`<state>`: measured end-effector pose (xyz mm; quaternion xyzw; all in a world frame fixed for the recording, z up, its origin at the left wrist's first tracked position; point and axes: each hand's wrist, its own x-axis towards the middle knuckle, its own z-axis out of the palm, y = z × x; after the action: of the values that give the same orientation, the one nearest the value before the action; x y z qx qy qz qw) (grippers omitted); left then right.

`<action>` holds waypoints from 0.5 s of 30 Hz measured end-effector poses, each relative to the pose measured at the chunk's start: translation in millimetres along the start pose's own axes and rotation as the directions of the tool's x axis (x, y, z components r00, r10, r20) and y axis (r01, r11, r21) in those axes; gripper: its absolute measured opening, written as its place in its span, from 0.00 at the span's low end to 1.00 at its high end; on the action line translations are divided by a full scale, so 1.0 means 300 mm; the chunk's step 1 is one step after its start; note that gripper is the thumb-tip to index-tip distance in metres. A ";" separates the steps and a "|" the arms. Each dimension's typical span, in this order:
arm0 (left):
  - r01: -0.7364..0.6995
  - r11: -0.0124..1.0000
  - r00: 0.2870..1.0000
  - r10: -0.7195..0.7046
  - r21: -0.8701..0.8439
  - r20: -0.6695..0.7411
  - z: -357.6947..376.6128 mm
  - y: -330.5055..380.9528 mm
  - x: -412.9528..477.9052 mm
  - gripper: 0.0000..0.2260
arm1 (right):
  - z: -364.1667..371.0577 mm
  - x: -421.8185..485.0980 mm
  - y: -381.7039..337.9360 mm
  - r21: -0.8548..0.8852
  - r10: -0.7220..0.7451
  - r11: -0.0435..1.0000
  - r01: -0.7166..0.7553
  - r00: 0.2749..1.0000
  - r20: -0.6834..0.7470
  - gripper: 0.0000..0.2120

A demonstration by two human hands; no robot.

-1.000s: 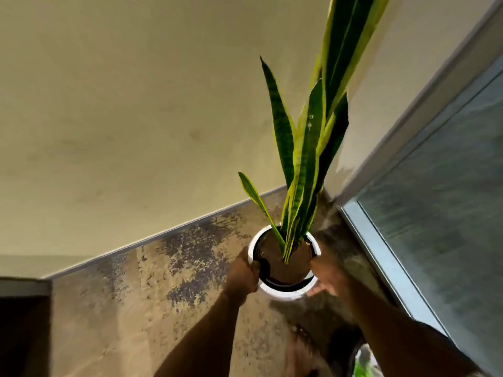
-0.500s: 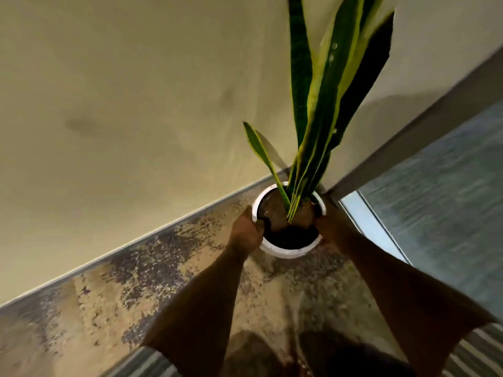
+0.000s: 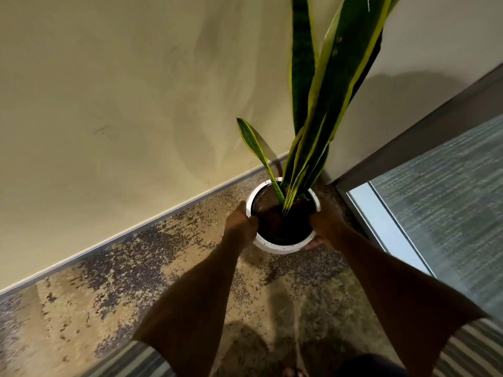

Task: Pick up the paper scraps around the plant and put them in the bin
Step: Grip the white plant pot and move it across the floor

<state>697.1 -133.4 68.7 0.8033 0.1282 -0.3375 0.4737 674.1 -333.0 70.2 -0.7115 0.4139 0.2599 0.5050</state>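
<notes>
White and round, the pot (image 3: 280, 247) stands on the speckled brown floor (image 3: 136, 268) in the far corner, close to the beige wall (image 3: 122, 91) and just left of the grey door frame (image 3: 424, 131). Both hands of the person hold it from the near side. The left hand (image 3: 241, 225) is on the left part of the rim, and its fingers (image 3: 251, 220) are curled together over the edge, with the tips going a little inside toward the dark soil (image 3: 285, 227). The right hand (image 3: 325, 227) is pressed on the right side of the pot; its fingers go around the outer wall and mostly behind it, so I cannot tell if they are spread or close together, only one fingertip shows low under the rim. The plant (image 3: 321, 104) grows from the soil with long stiff leaves, dark green with yellow edges, and they rise up and a little to the right in front of the wall, where they leave the top of the view. One short leaf (image 3: 255, 151) leans to the left. Right of the door frame there is a pale sill (image 3: 381, 227) and a grey striped surface (image 3: 449, 200). Both forearms are bare, and striped sleeves (image 3: 468, 346) show at the near edge. No paper scraps and no bin can be seen on the floor in this view, so I cannot tell where they are.
</notes>
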 end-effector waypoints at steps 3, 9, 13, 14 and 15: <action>0.035 0.999 0.999 -0.035 -0.018 -0.001 0.014 -0.014 0.017 0.20 | 0.008 0.021 0.018 0.021 -0.003 1.000 0.003 1.000 0.025 0.22; 0.017 0.999 1.000 -0.017 -0.045 -0.005 0.030 -0.033 0.041 0.22 | 0.007 0.047 0.023 0.043 -0.041 0.998 0.039 0.998 0.038 0.19; -0.054 0.999 0.999 0.054 0.001 0.003 0.027 -0.025 0.025 0.20 | -0.001 0.047 0.034 0.042 -0.043 0.998 0.042 0.999 0.013 0.20; -0.063 0.998 0.998 0.063 0.023 0.003 0.024 -0.021 0.013 0.21 | -0.006 0.037 0.037 0.034 -0.065 0.997 0.065 0.998 -0.010 0.21; -0.055 0.997 0.998 0.056 0.056 -0.005 0.017 -0.012 -0.006 0.22 | -0.014 0.011 0.025 -0.029 -0.083 0.996 0.082 0.996 -0.043 0.22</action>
<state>691.7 -135.6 65.8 0.8205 0.0981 -0.3249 0.4600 669.3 -339.0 65.3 -0.7404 0.3914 0.2288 0.4963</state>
